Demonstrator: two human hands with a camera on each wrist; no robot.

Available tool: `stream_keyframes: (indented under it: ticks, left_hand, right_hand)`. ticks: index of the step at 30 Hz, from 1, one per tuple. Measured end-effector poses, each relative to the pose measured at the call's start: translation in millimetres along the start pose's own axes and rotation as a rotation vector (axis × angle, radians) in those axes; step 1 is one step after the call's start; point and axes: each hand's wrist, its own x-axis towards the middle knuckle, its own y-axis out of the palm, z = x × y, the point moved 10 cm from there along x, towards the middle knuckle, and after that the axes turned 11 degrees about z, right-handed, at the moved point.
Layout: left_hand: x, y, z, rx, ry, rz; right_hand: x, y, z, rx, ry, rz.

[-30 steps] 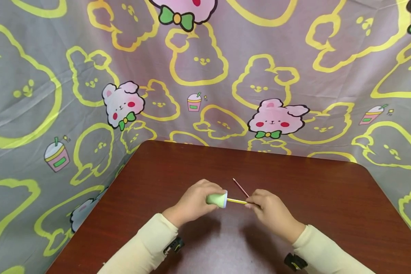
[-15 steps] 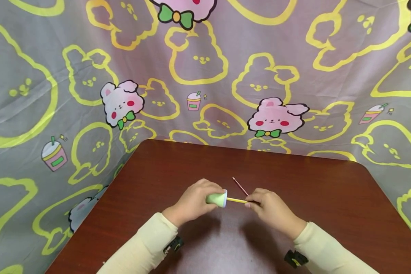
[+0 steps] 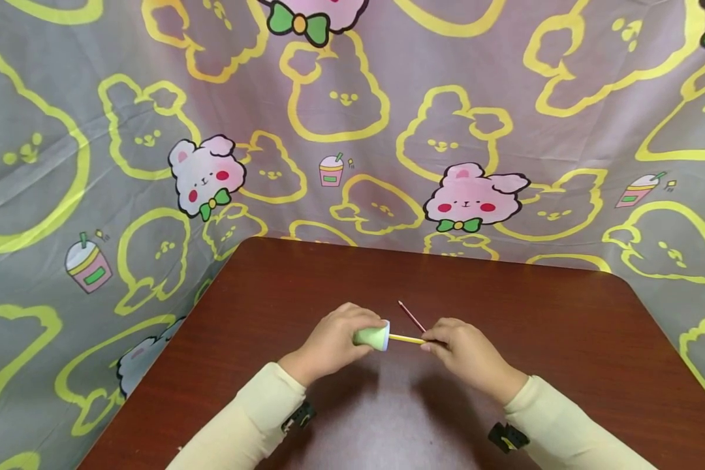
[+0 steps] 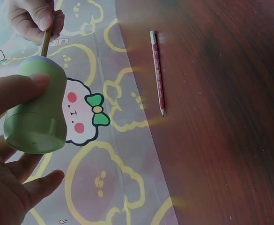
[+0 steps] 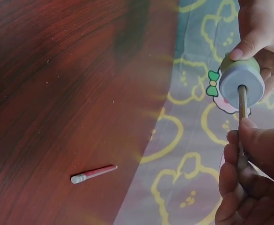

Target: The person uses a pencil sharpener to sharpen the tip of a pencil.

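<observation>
My left hand (image 3: 333,343) grips a green pencil sharpener (image 4: 40,96) with a waisted body, thumb laid along its side. Its pale round end (image 5: 230,83) faces my right hand (image 3: 472,358). A yellow pencil (image 3: 407,339) has one end in the hole of that face. The fingers and thumb of my right hand pinch the pencil's other part and hide its far end. Both hands are held above the table, with shadows below. A red pencil (image 4: 158,75) with a white end lies on the table beyond the hands, partly behind the right hand in the head view.
The dark red-brown wooden table (image 3: 305,281) has rounded back corners. A grey cloth (image 3: 376,150) with yellow outlines and rabbit heads hangs behind it and along the left side. Black straps with devices (image 3: 508,437) sit on both wrists.
The whole head view has shifted slightly, so table and hands appear a little higher. Both hands keep their hold on the sharpener and the yellow pencil; the red pencil stays in place.
</observation>
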Motion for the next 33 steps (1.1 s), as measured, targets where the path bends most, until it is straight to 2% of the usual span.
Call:
stream_keyframes:
  ticks: [14, 21, 25, 28, 33]
  left_hand:
    - [-0.4, -3.7, -5.1, 0.061, 0.038, -0.047]
    - [-2.5, -4.7, -4.7, 0.09, 0.052, -0.065]
    - [-7.8, -10.9, 6.4, 0.091, 0.015, -0.117]
    - [-11.6, -17.9, 16.1, 0.045, -0.018, -0.164]
    - [-10.9, -19.9, 21.6, -0.011, -0.039, -0.162]
  right_hand:
    - [-0.9, -5.1, 4.8, -0.063, -0.057, -0.062]
    - [-1.3, -3.8, 0.4, -0.044, -0.027, -0.041]
    - [-5.9, -7.3, -11.2, -0.029, 0.028, -0.032]
    - [-10.3, -11.3, -20.3, -0.002, 0.058, -0.042]
    - [-11.7, -14.9, -27.2, 0.034, 0.07, -0.058]
